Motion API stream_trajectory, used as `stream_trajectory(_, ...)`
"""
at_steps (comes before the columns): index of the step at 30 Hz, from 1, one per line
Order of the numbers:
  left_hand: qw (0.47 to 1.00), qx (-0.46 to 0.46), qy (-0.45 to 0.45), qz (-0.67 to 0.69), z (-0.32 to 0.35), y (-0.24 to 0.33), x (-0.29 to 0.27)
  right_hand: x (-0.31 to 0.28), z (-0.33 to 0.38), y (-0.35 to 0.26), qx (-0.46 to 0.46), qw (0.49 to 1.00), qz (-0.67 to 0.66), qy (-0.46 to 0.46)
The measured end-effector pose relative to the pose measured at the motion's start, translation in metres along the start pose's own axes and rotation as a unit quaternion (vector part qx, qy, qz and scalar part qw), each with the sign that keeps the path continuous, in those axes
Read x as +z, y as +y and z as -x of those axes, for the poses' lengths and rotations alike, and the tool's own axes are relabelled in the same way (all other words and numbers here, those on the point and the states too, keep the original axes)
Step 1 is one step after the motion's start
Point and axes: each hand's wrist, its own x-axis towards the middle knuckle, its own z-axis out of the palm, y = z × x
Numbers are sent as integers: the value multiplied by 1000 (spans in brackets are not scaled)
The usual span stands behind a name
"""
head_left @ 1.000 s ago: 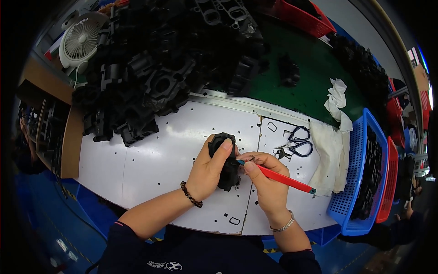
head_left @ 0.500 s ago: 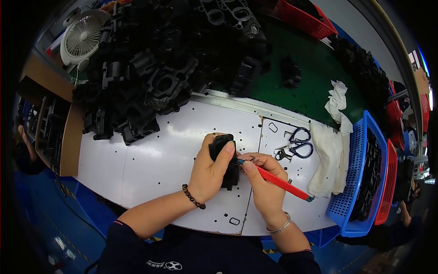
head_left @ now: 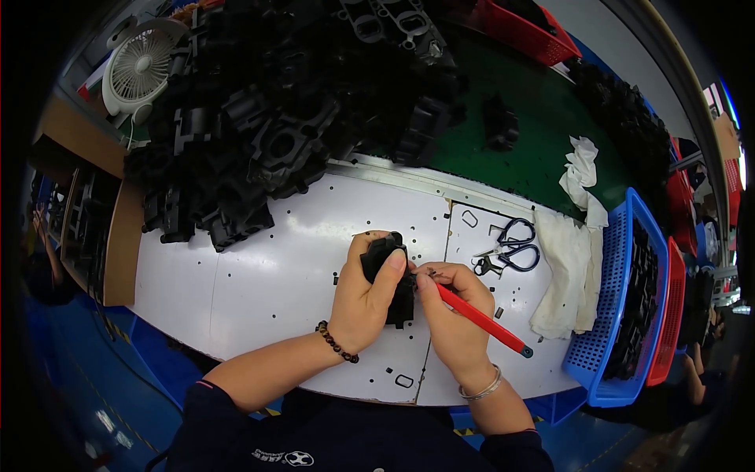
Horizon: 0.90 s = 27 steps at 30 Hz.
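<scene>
My left hand is wrapped around a black moulded plastic part and holds it above the white table, its thumb lying along the part's side. In my right hand is a slim red utility knife, pinched between thumb and fingers. The knife's front end meets the right side of the part, and its blade is hidden by my fingers. Dark shavings cling around the right fingertips. Right of my hands lies a pair of dark-handled scissors beside a small bunch of keys.
A heap of black moulded parts covers the back left, near a white fan. White cloths lie at the right, beside a blue basket of black parts. Small black scraps and a ring-shaped piece dot the table.
The black part has tilted slightly in my left hand. The knife has turned a little, its rear end moving down and left.
</scene>
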Motion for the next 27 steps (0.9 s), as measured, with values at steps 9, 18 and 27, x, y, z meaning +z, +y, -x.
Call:
stream_trajectory(9, 999, -28, -18, 27, -2, 2, -3, -13, -8, -11, 27, 991, -119, -60)
stream_trajectory(18, 999, -34, -17, 26, -2, 4, -3, -8, -3, -13, 70, 990, -112, -53)
stream_trajectory(27, 994, -80, -65, 22, -6, 10, -9, -19, -13, -8, -64, 988, -18, -140)
